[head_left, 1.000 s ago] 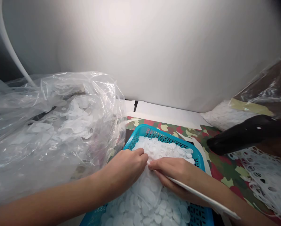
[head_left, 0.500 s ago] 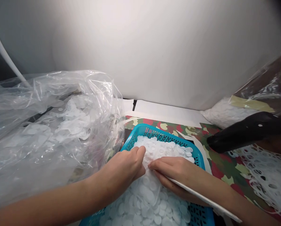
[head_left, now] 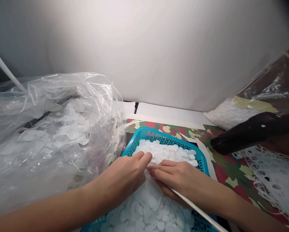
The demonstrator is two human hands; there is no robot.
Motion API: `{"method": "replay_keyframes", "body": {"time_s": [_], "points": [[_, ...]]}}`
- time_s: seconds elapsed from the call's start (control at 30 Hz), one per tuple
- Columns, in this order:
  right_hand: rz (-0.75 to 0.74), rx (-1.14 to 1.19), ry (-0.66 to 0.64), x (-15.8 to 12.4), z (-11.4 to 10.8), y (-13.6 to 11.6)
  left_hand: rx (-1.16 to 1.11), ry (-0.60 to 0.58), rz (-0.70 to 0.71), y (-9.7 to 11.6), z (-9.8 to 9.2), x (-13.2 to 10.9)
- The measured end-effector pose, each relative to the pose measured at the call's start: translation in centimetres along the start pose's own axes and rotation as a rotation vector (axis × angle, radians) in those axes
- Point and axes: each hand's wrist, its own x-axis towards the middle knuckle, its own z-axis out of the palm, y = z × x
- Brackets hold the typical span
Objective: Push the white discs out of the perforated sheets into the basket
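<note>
A blue plastic mesh basket [head_left: 164, 138] sits low in the view, heaped with small round white discs [head_left: 166, 153]. My left hand [head_left: 121, 175] lies at the pile's near-left side, its fingertips pressed into the discs, and its thumb is hidden. My right hand [head_left: 175, 177] rests beside it, with the fingertips almost meeting those of my left hand. A thin white strip [head_left: 195, 209] runs from under my right hand toward the lower right. A raised layer of discs [head_left: 146, 190] bulges between my hands, and its lower part is cut off by the frame.
A large clear plastic bag of white discs [head_left: 50, 129] fills the left. A camouflage-print mat [head_left: 231, 174] lies under the basket. To the right are a punched white sheet [head_left: 272, 180], a black handle-shaped object [head_left: 251, 133], and a taped bag [head_left: 229, 114]. A white backdrop [head_left: 144, 54] rises behind.
My fingers have flattened over the discs, and my hands have shifted slightly left. The white strip now runs past the bottom edge of the view, and the whole scene has shifted slightly left.
</note>
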Motion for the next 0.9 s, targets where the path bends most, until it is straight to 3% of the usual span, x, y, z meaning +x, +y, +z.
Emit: {"method": "replay_keyframes", "body": {"time_s": [0.27,0.53,0.67,0.9], "points": [[0.024,-0.034,-0.029,0.2,0.0,-0.3,0.058,0.09,0.083,-0.1,0.3,0.0],[0.037,-0.041,-0.039,0.1,0.1,-0.3,0.018,0.13,0.053,0.1,0.5,0.0],[0.043,-0.05,-0.04,0.0,0.1,-0.3,0.041,0.09,0.035,-0.1,0.5,-0.1],[0.025,-0.046,-0.029,0.0,0.1,-0.2,-0.018,-0.093,-0.053,0.3,-0.6,0.1]]}}
